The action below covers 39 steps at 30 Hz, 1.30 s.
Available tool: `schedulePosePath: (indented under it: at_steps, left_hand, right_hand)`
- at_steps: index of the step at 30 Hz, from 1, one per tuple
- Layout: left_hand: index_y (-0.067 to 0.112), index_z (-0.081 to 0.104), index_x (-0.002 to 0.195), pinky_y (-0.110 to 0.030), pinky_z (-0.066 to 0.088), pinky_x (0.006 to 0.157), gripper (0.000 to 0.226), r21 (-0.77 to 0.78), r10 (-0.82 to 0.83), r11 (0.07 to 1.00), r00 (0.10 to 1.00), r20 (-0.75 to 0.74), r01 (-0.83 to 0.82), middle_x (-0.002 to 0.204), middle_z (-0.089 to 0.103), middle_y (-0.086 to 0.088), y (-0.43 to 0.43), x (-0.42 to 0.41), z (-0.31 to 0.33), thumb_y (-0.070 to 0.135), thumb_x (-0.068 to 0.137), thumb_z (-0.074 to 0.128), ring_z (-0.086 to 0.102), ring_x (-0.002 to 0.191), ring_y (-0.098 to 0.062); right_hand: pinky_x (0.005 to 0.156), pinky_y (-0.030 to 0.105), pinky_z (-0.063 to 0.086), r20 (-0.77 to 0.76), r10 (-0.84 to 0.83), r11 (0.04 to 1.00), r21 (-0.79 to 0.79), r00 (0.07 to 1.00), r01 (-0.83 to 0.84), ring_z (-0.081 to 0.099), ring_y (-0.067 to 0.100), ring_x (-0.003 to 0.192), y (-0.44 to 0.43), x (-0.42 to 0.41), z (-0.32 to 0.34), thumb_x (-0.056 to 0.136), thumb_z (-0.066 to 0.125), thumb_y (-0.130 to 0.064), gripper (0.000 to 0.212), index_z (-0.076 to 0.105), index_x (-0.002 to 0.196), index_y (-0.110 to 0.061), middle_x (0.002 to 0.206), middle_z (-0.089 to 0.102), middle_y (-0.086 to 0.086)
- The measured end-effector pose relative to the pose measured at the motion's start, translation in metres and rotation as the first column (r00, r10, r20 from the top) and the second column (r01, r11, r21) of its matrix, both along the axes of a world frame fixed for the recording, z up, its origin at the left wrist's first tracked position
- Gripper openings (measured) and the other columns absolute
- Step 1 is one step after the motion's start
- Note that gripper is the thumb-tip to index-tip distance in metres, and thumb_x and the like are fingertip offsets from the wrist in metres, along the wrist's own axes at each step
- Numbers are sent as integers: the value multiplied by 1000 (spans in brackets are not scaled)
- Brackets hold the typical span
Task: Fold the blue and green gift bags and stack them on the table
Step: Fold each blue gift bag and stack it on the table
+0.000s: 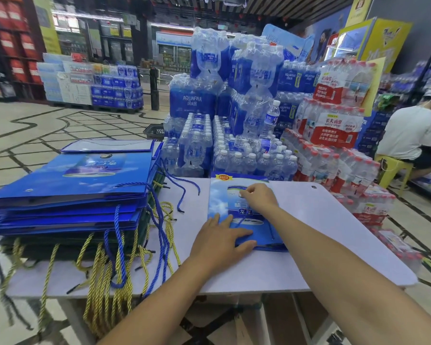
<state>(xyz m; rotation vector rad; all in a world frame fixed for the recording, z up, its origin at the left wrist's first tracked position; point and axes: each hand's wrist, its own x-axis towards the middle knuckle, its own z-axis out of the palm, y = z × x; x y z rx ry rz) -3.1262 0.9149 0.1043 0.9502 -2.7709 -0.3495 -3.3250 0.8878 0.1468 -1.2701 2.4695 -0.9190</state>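
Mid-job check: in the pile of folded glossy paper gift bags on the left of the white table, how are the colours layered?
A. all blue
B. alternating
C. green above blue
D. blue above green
D: the glossy blue gift bags lie on top, and the dark green gift bags with yellow cord handles show beneath them.

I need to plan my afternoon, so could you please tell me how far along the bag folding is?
Done: a tall stack of flat bags, blue above green, sits on the table. In hand: one blue bag lies flat, left hand pressing it, right hand on its upper part. Left: adding it to the stack; no other unfolded bags show.
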Motion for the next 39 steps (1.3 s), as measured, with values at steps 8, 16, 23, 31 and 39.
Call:
schedulePosePath:
  at_steps: [8, 16, 23, 31, 39]
  left_hand:
    - [54, 51, 142, -41, 32, 114, 51, -15, -25, 1000, 997, 74, 27, 157, 44, -2, 18, 0, 21, 74, 99, 34, 35, 144, -35]
    - [18, 44, 140, -42, 44, 95, 37, -97, 101, 990, 993, -57, -106, 138, 57, -4, 40, -4, 21, 33, 106, 40, 53, 124, -26]
    - [18, 27, 161, -48, 10, 128, 55, 4, 86, 996, 996, 28, -86, 171, 16, -5, -16, -41, 21, 37, 110, 30, 6, 159, -25]
    - [21, 7, 166, -50, -1, 128, 66, -66, 85, 995, 983, 164, -75, 173, -3, -6, -93, -98, 11, 51, 108, 18, -8, 159, -26]
    - [21, 6, 166, -49, -4, 128, 65, -60, 75, 996, 980, 186, -64, 173, -3, -6, -110, -108, -5, 51, 108, 15, -6, 159, -24]
  right_hand:
    - [98, 40, 46, -54, 167, 982, 96, 985, -161, 60, 29, 117, 63, 2, -6, 104, 44, -46, 38, 71, 117, -22, 125, 69, 5]
    - [126, 46, 13, -316, 261, 912, 391, 912, -126, 12, 26, 157, 120, 17, -25, 99, 26, -73, 72, 19, 162, -37, 171, 13, 3]
    - [127, 51, 1, -318, 315, 857, 500, 894, -124, -3, 26, 158, 125, 27, -24, 85, 7, -89, 92, 0, 162, -41, 172, -2, -3]
    - [127, 52, 0, -326, 315, 859, 497, 891, -122, -7, 25, 158, 124, 24, -30, 88, 10, -87, 87, -2, 162, -42, 172, -6, -4]
    - [127, 50, 0, -347, 314, 867, 485, 884, -117, -9, 24, 158, 123, 22, -35, 90, 11, -85, 84, -2, 161, -43, 172, -6, -5]
